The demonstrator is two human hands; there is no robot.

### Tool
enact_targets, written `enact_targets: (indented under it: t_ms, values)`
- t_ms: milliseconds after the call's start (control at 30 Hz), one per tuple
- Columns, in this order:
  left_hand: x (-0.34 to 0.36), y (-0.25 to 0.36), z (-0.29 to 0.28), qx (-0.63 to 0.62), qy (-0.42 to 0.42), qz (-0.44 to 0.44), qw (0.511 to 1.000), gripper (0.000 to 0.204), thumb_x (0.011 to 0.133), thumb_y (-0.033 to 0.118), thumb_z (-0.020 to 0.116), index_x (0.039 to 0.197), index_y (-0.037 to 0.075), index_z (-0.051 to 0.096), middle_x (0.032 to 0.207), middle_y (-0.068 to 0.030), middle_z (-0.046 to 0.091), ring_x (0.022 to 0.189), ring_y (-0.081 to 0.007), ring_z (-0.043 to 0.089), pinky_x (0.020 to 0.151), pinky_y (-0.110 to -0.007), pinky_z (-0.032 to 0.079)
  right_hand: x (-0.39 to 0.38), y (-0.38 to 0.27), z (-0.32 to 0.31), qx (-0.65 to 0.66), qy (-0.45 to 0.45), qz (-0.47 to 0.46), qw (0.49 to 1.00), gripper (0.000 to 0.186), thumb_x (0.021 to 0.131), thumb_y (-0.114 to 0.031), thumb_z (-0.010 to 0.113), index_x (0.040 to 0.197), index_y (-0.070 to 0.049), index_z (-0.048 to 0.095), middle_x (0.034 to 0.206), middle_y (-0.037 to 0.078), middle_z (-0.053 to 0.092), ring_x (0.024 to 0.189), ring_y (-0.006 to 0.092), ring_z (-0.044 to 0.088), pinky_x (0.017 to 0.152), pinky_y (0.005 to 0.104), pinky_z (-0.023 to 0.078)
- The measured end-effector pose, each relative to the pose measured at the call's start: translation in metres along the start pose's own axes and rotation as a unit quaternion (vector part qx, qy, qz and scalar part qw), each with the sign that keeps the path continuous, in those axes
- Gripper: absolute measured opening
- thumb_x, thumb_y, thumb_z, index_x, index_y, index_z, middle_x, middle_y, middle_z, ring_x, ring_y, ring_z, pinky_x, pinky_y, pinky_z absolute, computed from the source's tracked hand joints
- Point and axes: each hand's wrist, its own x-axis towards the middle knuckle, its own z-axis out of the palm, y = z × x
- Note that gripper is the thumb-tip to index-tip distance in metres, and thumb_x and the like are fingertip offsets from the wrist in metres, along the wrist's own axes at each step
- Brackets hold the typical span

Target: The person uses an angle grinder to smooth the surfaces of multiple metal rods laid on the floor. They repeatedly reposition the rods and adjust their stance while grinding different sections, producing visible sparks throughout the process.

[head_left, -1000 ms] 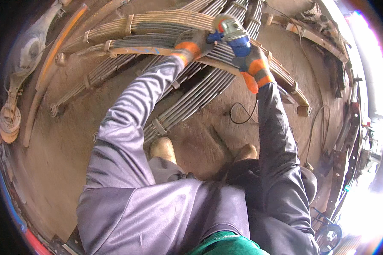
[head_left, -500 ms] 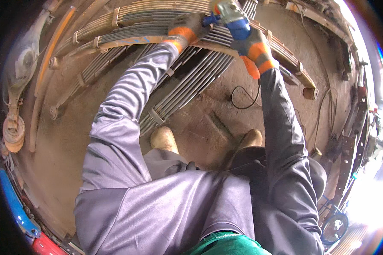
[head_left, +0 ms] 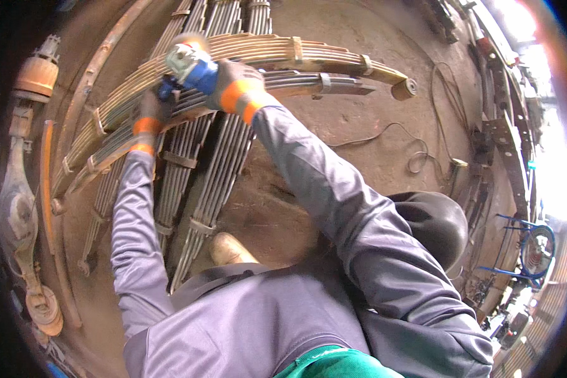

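Note:
An angle grinder [head_left: 195, 70] with a blue body and silver head is held above a stack of leaf springs [head_left: 246, 51]. My right hand [head_left: 236, 88], in a grey and orange glove, wraps round its blue body. My left hand [head_left: 150, 114], gloved the same way, is closed round the blue side handle [head_left: 167, 88]. The round disc [head_left: 190, 41] looks blurred and lies over the upper spring pack. A second, greyer spring pack [head_left: 296, 83] runs along the near side of the first. More packs of spring leaves [head_left: 217, 170] lie crosswise beneath, below my wrists.
An axle housing [head_left: 20, 217] lies along the left side beside an orange bar [head_left: 46, 183]. A cable [head_left: 422, 154] loops over the brown floor at right. Farther right are a steel frame rail [head_left: 510, 151] and a blue-framed fan [head_left: 535, 252]. My boot [head_left: 230, 249] is below the springs.
My view has swung to the right and shifted. Both hands and the grinder have moved left along the spring pack, still gripping. The grinder now points up and left.

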Motion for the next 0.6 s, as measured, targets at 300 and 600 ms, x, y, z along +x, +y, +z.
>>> enact_targets:
  t_ms: [300,600]
  values:
    - [0.019,0.071,0.021,0.065,-0.151,0.12,0.979,0.057,0.09,0.06,0.071,0.118,0.01,0.075,0.107,-0.0194,0.076,0.098,-0.0333,0.074,0.089,-0.045,0.056,-0.014,0.072,-0.019,0.028,0.043,0.048,0.998,0.049,0.067,-0.032,0.084,0.11,-0.01,0.075,0.092,0.011,0.078,0.085,0.0235,0.076,0.081,0.0376,0.059]
    - [0.02,0.131,0.052,0.02,-0.058,0.08,0.995,0.04,0.093,0.046,0.068,0.115,0.014,0.076,0.11,-0.0188,0.075,0.106,-0.0389,0.071,0.096,-0.049,0.054,-0.007,0.123,-0.033,0.113,0.078,0.022,0.99,0.046,0.066,-0.03,0.086,0.108,-0.012,0.074,0.088,0.008,0.077,0.077,0.0214,0.074,0.077,0.036,0.058]
